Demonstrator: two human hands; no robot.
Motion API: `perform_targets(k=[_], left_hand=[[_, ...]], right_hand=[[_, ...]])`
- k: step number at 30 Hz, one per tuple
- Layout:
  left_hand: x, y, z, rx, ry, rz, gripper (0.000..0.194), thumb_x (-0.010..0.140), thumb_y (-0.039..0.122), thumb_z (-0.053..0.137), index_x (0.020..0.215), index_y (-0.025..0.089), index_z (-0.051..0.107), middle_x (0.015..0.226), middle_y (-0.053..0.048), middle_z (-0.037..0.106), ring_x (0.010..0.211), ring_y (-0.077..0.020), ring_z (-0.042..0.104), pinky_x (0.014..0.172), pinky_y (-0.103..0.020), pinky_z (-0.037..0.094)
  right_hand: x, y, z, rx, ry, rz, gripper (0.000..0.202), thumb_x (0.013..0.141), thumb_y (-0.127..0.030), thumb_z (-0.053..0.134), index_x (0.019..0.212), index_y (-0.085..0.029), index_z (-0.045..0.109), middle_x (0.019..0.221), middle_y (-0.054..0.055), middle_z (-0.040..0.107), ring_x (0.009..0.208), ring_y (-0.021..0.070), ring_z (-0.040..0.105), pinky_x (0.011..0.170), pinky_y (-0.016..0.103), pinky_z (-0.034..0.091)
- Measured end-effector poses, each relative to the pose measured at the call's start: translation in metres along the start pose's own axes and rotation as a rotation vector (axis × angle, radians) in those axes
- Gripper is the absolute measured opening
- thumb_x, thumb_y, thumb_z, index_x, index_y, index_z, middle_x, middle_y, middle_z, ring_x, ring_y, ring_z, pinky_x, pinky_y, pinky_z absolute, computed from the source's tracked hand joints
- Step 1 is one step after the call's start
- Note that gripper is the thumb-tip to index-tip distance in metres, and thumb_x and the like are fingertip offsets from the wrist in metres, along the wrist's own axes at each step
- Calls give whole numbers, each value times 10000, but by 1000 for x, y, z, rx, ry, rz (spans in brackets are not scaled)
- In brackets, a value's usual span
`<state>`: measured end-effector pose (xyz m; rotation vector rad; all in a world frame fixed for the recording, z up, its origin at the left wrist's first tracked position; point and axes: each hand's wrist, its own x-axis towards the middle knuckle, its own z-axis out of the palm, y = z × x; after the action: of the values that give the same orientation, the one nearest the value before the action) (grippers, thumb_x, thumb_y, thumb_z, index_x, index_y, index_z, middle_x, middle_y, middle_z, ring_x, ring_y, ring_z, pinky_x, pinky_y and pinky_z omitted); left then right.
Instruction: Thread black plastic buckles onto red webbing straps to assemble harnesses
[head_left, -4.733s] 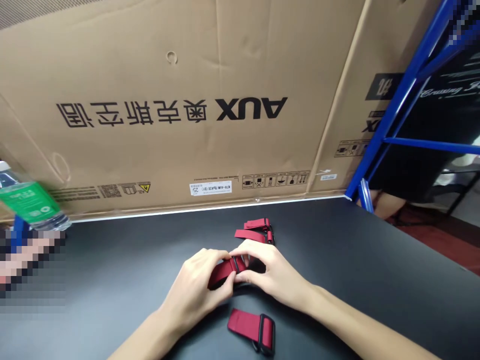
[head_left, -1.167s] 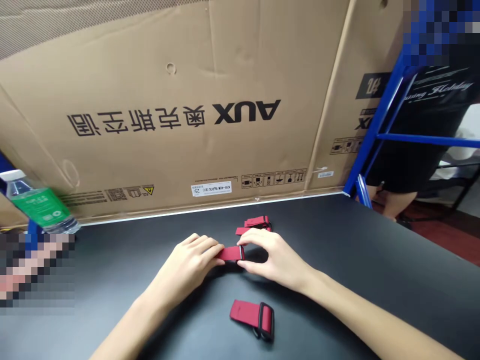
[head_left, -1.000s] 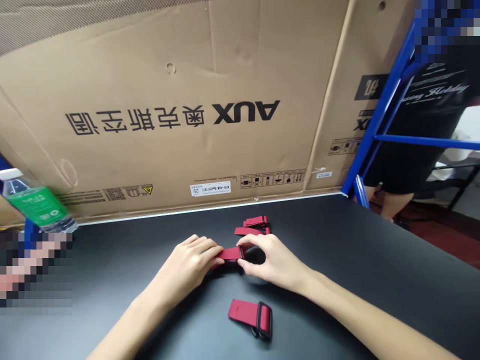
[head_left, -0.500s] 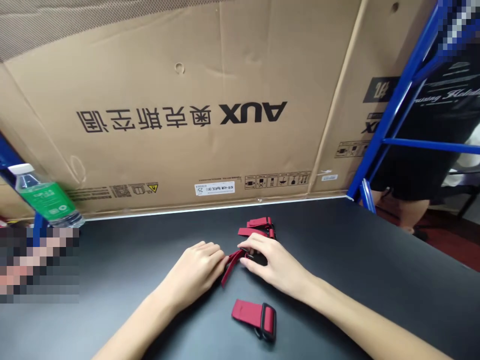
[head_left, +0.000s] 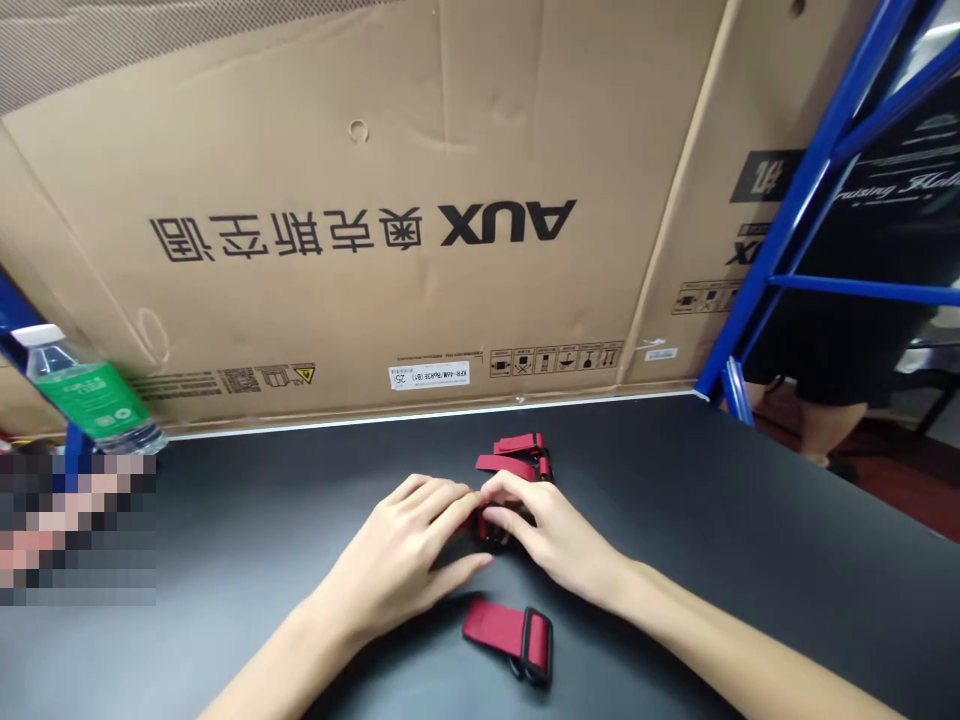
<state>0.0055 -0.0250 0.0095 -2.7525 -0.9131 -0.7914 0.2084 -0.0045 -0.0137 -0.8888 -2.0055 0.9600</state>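
A dark red strap (head_left: 484,521) with black buckle (head_left: 493,537), half hidden over the desk (head_left: 255,540), is pinched in the right hand (head_left: 566,535), while the left hand (head_left: 397,555), thumb parted, covers part, its hold unclear.

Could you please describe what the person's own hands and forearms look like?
The left hand and right hand are bare, with slender fingers and no gloves or rings visible. The left forearm and right forearm are slim and uncovered within the frame: no sleeve, watch or bracelet shows.
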Motion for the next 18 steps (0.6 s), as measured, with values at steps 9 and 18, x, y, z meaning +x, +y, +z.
perform_targets(k=[9,18], left_hand=[[-1,-4,6,80,152,87,215,1018,292,443,1051,146,598,924,-68,726,783,-175,664,729,-312,546],[-1,-16,4,136,9,71,131,971,257,535,1015,172,623,932,-50,720,754,-182,653,710,-322,492]], right_hand=[[-3,-10,3,319,-8,50,287,924,-480,550,848,-222,450,724,-38,536,682,132,548,666,262,455],[1,-13,-6,173,-81,62,157,941,-373,519,910,-226,473,686,-37,564,653,145,561,647,277,459]])
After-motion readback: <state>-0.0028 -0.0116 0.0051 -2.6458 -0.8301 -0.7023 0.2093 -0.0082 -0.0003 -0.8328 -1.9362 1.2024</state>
